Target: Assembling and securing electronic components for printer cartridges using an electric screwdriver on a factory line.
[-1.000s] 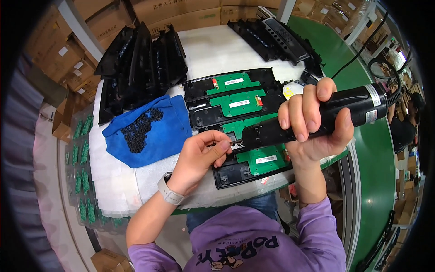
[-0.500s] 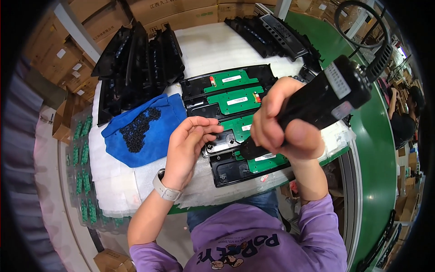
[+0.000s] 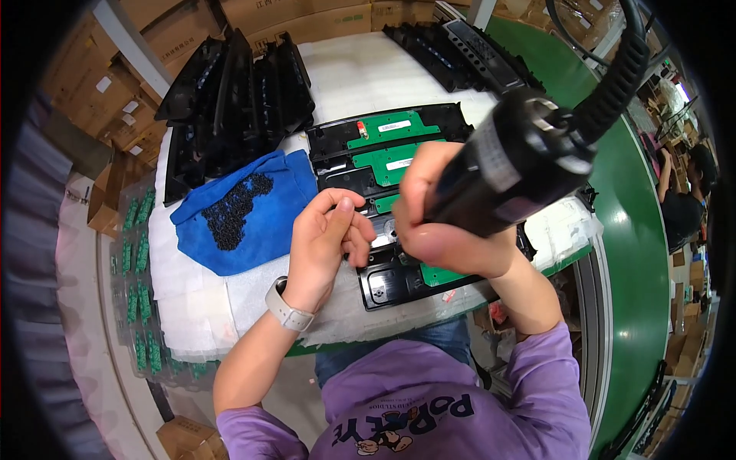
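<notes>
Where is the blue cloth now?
In the head view's left half, the blue cloth lies left of the left hand, in front of the stacked black parts.

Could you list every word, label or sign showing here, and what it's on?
Purple shirt: large dark lettering, upside down; wording not copied.
Cardboard boxes: dark printing; also not copied.
Green circuit boards: white labels, too small to read.
Black power tool in right hand: pale label, blurred.
</notes>
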Demonstrator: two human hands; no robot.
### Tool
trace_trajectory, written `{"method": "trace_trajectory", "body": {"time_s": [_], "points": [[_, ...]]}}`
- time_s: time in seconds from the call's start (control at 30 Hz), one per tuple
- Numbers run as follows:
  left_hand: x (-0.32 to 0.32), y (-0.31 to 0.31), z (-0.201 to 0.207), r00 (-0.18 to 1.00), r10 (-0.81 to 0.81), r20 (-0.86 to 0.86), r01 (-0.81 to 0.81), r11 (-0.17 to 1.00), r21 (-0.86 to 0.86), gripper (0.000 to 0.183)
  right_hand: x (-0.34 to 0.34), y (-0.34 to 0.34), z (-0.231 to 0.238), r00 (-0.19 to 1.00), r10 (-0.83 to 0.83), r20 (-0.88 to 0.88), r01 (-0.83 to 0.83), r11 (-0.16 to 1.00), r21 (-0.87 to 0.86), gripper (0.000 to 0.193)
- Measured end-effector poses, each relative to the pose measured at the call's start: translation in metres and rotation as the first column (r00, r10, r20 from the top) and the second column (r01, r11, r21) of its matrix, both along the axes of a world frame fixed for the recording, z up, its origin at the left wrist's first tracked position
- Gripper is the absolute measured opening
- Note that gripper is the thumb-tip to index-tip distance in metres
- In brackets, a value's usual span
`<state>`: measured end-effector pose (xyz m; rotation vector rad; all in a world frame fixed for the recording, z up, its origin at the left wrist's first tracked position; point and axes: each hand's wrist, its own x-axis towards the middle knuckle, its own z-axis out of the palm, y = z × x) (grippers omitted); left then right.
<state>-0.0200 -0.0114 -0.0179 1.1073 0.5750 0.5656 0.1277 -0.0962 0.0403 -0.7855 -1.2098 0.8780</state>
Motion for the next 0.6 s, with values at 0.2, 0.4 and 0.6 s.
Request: {"method": "trace_trajectory", "body": {"time_s": [0.2,0.4,0.6], "points": [[0.0,-0.003,0.001,0.999,-0.024,0.022,0.024,1.0,0.0,0.021,-0.001,0.007,0.008,0.999,0.036,0.036,-0.033,0.997,-0.075,0.036],[0.001,-0.001,0.007,0.995,-0.069,0.077,0.076,0.993,-0.089,0.008,0.005,0.003,0.003,0.999,0.036,0.002,-0.035,0.996,-0.08,0.039],[-0.008,0.008,0.004,0.986,-0.149,0.08,0.16,0.973,-0.164,0.013,0.019,-0.004,0.011,0.98,0.153,-0.128,-0.146,0.987,0.065,0.024]]}}
